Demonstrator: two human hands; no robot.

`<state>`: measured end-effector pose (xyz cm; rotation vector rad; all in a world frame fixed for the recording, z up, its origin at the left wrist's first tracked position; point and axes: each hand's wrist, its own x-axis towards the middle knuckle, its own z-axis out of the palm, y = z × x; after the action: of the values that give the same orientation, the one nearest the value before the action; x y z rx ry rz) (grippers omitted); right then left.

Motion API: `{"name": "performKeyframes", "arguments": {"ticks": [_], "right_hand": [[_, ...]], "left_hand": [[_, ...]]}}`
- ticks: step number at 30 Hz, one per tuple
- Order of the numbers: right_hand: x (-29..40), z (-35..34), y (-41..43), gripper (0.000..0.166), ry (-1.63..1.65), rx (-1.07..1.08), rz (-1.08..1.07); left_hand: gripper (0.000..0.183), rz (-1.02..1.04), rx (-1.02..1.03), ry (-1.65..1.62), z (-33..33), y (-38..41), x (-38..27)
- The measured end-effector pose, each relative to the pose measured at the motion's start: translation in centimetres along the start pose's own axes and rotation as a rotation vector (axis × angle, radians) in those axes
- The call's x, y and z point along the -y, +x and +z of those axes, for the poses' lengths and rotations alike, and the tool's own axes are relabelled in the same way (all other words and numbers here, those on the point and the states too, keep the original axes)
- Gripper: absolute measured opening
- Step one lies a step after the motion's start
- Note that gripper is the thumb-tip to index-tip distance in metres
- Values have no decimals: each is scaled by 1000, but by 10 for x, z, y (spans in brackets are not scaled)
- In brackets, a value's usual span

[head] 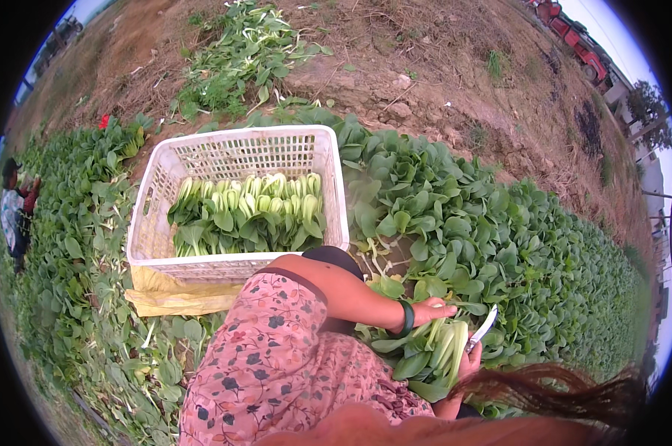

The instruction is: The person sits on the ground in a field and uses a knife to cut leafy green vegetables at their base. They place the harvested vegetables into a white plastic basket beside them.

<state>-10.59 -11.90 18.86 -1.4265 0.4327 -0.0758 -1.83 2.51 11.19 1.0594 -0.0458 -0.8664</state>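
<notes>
My right hand point(469, 359) grips a small knife point(484, 328), its pale curved blade pointing up and away. Against that hand lies a bunch of pak choi point(450, 348), white stalks up and leaves towards my lap. My left hand point(433, 310), with a dark green bangle point(407, 319) at the wrist, reaches across to the top of the bunch. A pale stalk end shows between its thumb and fingers; the undersides of the fingers are hidden. To my left, a white plastic crate point(163, 259) holds cut pak choi point(252, 212) in rows, stalk ends up.
Growing pak choi point(481, 234) spreads to the right. A yellow sack point(185, 298) lies under the crate. Trimmed leaves point(146, 357) litter the ground at left and form a heap point(246, 50) beyond. Another person point(15, 212) crouches far left. A red vehicle point(575, 42) stands far off.
</notes>
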Motion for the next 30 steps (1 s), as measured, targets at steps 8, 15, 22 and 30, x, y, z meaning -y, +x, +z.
{"name": "performKeyframes", "arguments": {"ticks": [8,15,22,30], "right_hand": [[-6,26,13,44,-285,-79,-332],[2,82,6,34,-321,31,-432],[38,141,1,32,-419,174,-823],[62,219,-9,48,-300,414,-833]], "left_hand": [[91,234,-73,-280,6,-23,10],[99,374,-54,-364,-12,-66,-27],[102,652,-20,-400,-36,-113,-87],[89,848,-35,-442,-104,-167,-121]]}}
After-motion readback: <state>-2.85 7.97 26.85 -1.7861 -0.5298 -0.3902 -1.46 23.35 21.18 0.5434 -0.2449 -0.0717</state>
